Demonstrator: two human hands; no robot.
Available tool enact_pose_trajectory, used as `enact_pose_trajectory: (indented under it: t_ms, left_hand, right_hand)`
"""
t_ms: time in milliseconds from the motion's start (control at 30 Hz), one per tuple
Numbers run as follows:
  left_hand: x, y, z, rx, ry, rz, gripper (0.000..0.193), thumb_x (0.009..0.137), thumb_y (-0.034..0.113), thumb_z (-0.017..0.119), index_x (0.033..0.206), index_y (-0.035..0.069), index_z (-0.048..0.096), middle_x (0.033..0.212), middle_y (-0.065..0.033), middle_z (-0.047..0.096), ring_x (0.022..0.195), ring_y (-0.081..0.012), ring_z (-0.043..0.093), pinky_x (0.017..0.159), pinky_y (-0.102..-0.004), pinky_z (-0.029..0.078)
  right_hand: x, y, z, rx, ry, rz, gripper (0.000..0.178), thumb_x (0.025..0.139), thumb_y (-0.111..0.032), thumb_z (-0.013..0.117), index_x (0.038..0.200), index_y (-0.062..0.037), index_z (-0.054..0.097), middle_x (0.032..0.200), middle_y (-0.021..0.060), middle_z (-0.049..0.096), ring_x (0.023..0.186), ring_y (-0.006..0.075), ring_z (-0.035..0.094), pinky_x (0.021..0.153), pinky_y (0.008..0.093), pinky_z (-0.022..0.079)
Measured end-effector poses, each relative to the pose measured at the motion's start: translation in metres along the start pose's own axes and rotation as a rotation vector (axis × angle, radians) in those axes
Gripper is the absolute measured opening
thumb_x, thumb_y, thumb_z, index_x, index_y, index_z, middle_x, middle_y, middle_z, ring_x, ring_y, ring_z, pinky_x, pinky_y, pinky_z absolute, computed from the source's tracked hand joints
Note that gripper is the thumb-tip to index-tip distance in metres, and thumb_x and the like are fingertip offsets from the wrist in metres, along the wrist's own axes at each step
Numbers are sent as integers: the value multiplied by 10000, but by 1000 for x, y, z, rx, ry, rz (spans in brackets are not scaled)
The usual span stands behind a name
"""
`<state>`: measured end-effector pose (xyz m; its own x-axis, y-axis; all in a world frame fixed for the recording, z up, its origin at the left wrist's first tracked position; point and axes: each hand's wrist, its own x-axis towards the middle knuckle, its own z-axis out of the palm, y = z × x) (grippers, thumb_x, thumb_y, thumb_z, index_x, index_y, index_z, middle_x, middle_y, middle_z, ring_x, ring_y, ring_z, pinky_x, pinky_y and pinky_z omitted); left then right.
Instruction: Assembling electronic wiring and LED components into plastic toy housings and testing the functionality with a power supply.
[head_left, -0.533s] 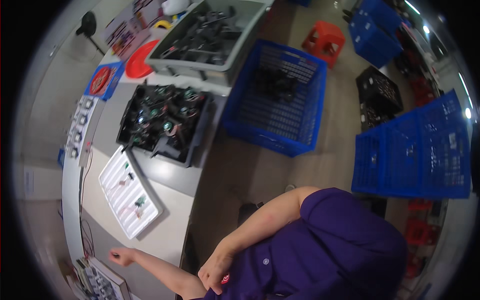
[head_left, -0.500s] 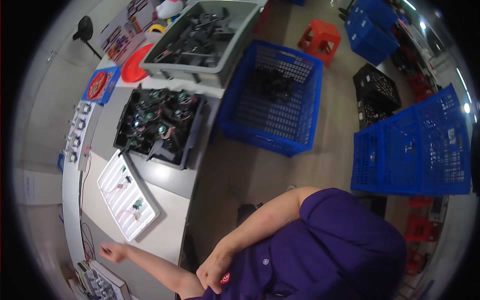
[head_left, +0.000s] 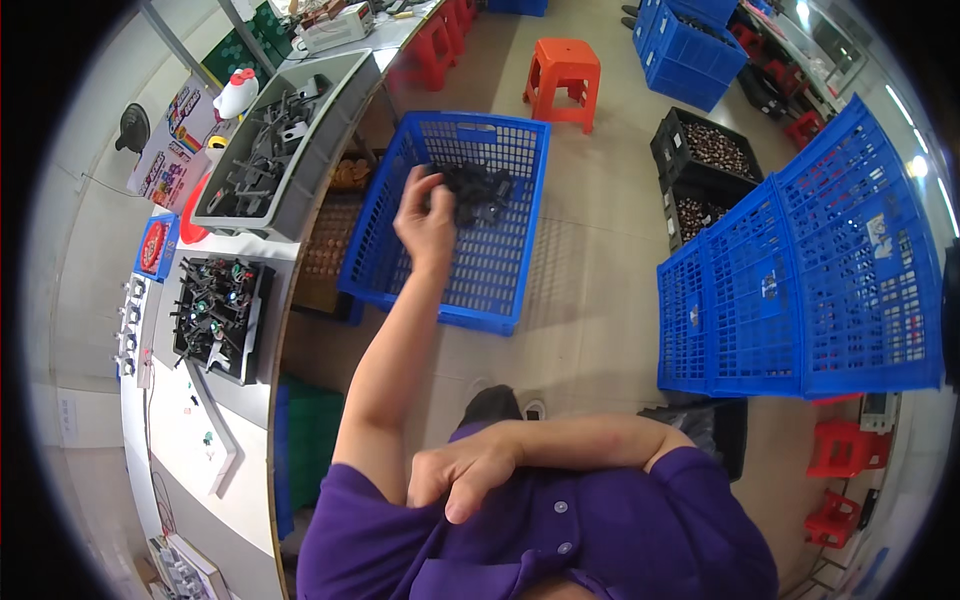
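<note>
My left hand (head_left: pixel 426 222) is stretched out over the blue plastic crate (head_left: pixel 478 320) on the floor. Its fingers are curved but apart, and I see nothing held between them. Just beyond the fingertips lies a pile of black plastic parts (head_left: pixel 480 195) inside the crate; whether the hand touches them I cannot tell. In front of my chest, my right hand (head_left: pixel 460 475) is bent with its fingers folded and the thumb pointing down, close to my left sleeve. Anything inside those fingers is hidden.
Left, the workbench carries a grey bin (head_left: pixel 330 125) of dark parts, a black tray (head_left: pixel 250 345) of wired parts and a white ribbed tray (head_left: pixel 225 455). A red stool (head_left: pixel 565 65) stands beyond the crate. Stacked blue crates (head_left: pixel 780 300) and black boxes (head_left: pixel 710 150) stand right.
My view has turned toward the floor crate. My left hand has gone from beside the white tray on the bench to above the crate. My right hand stays by my chest.
</note>
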<state>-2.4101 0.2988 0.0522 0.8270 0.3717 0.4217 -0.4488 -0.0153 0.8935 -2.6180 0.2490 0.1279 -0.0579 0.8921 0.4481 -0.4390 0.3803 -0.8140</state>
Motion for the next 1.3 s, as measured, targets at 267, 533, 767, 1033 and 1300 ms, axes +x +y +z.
enact_pose_trajectory:
  t_ms: [267, 533, 767, 1033, 1300]
  left_hand:
    - [11, -61, 197, 151, -323, 38, 172, 744, 39, 564, 898, -21, 610, 1221, -175, 478, 1122, -228, 472, 907, -273, 376]
    - [130, -163, 357, 159, -269, -56, 181, 723, 62, 579, 895, 21, 616, 1188, -156, 507, 1126, -232, 474, 915, -303, 387]
    - [254, -204, 504, 37, -228, 91, 171, 671, 45, 568, 835, 12, 604, 1142, -178, 517, 1025, -282, 534, 844, -321, 433]
    - [371, -318, 566, 133, 20, 45, 163, 694, 79, 566, 834, 14, 620, 1100, -249, 523, 1104, -314, 479, 889, -340, 401]
    - [482, -408, 647, 281, 209, -96, 194, 703, 111, 572, 861, 6, 615, 1177, -218, 492, 1059, -303, 519, 878, -321, 409]
  right_hand:
    - [-143, -112, -66, -40, 223, -129, 507, 701, -370, 563, 881, 102, 598, 1001, 213, 580, 933, 290, 548, 825, 335, 401]
    - [-242, -235, -223, 85, 50, 63, 578, 740, -485, 515, 792, 85, 602, 866, 237, 588, 843, 353, 546, 757, 392, 391]
    - [-295, -368, -356, -58, -75, 22, 446, 732, -322, 547, 499, -2, 343, 491, 124, 351, 504, 301, 398, 511, 357, 297]
    - [-386, -447, -512, -178, -291, 141, 463, 771, -362, 551, 537, 13, 414, 524, 127, 404, 529, 300, 434, 517, 366, 324]
    - [-453, -557, -655, 310, -195, 190, 410, 713, -354, 581, 701, 55, 581, 685, 152, 561, 684, 289, 503, 663, 371, 370]
